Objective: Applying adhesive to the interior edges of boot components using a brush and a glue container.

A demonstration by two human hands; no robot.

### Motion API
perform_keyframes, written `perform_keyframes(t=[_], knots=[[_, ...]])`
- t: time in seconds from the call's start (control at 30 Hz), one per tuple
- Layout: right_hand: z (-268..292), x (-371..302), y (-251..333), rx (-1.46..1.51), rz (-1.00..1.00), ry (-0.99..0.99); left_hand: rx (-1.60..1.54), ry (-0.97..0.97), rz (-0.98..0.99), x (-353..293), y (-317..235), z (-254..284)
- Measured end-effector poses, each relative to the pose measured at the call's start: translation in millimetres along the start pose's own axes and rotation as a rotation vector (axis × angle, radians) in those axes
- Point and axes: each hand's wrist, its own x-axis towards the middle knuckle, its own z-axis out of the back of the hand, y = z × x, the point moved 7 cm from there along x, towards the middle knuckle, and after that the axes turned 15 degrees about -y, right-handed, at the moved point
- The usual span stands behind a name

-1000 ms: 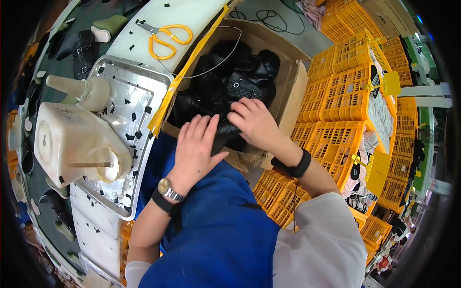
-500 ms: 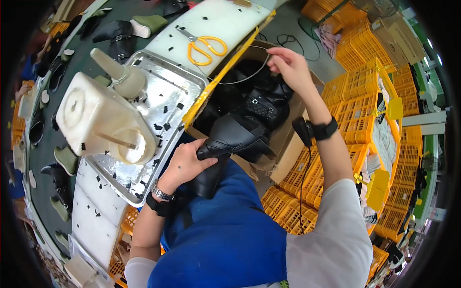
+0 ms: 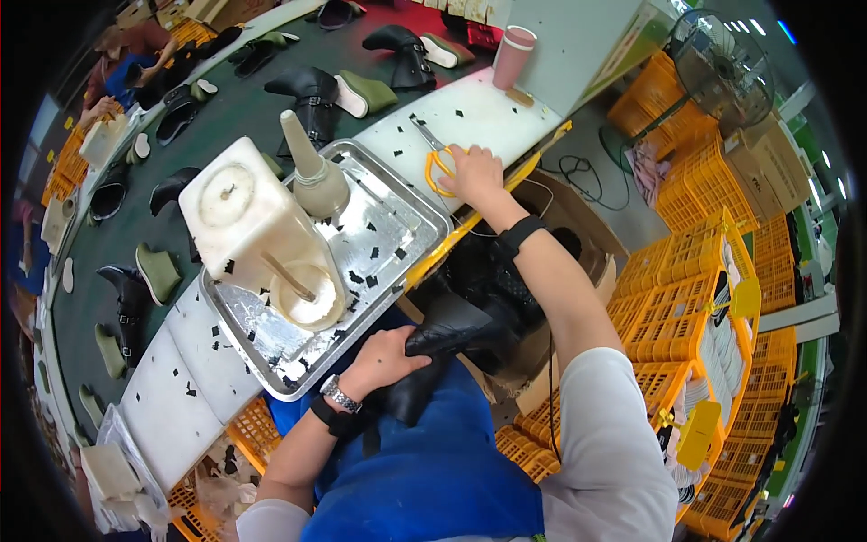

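My left hand [image 3: 386, 363] is closed round a black leather boot [image 3: 452, 323], whose shaft rests by my blue apron. Over the white work surface my right hand [image 3: 474, 174] has its fingers curled on the yellow-handled scissors [image 3: 435, 168], covering one of the handle loops. The scissor blades point away to the upper left. Just below the right hand, a thin pale cord [image 3: 549, 191] hangs in a loop at the cardboard box [image 3: 591, 217], which holds more dark boots. My right forearm hides part of the box.
To the left, a metal tray [image 3: 375, 237] carries a white container [image 3: 253, 212] with a brush and a beige bottle [image 3: 318, 181], among black scraps. Boots lie along the dark green conveyor [image 3: 257, 104]. Yellow crates [image 3: 650, 312] and a fan [image 3: 722, 68] stand right. Another person [image 3: 135, 54] works far left.
My right hand has let go of the pale cord and moved left onto the scissors. The left hand keeps hold of the boot. The view has shifted, bringing in a pink cup.
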Motion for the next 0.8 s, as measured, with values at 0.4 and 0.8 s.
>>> perform_keyframes(t=[0.4,0.8], knots=[[62.3,-23.9,-58.2,1.198,-0.529,-0.022,0.021,-0.033,0.001,1.3,-0.9,3.2],[152.5,-293.7,-65.1,1.2,-0.577,0.327,-0.189,-0.004,-0.019,4.7,-1.2,4.1]])
